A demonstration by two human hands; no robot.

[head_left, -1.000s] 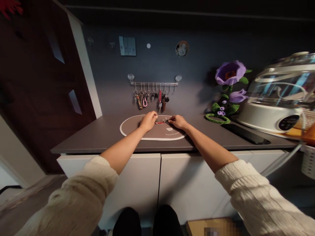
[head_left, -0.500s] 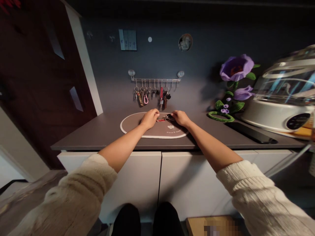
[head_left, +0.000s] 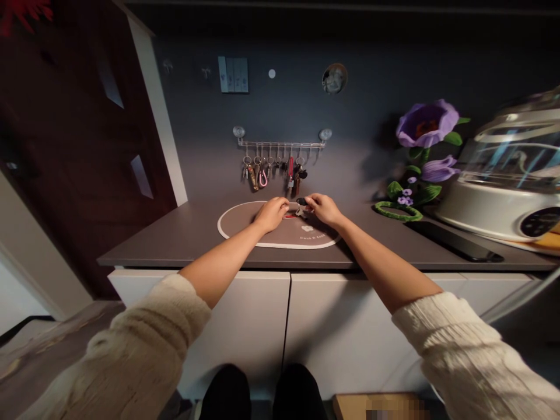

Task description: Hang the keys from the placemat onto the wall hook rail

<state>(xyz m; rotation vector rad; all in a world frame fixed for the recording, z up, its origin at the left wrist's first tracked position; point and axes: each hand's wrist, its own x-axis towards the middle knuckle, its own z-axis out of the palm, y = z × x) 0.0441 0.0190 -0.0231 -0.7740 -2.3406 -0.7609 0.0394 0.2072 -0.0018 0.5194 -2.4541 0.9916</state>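
**Both hands pinching one keyring over the mat**

The left hand [head_left: 272, 213] and the right hand [head_left: 322, 209] are meeting above the oval mat [head_left: 236, 224], with a small keyring [head_left: 297, 208] stretched between them. The left fingers are curling together around its red tag end; the right fingers are pinching the dark key end. What exactly each fingertip is gripping is too small to tell. The keyring's long axis is running left to right, roughly along the counter [head_left: 175, 242] edge and parallel to the hook rail [head_left: 282, 143] on the wall behind. It is lying just right of the left hand and just left of the right one, touching both, so neither hand is nearer. The rail, already hung with other keys, is sitting behind and above the hands, apart from them.
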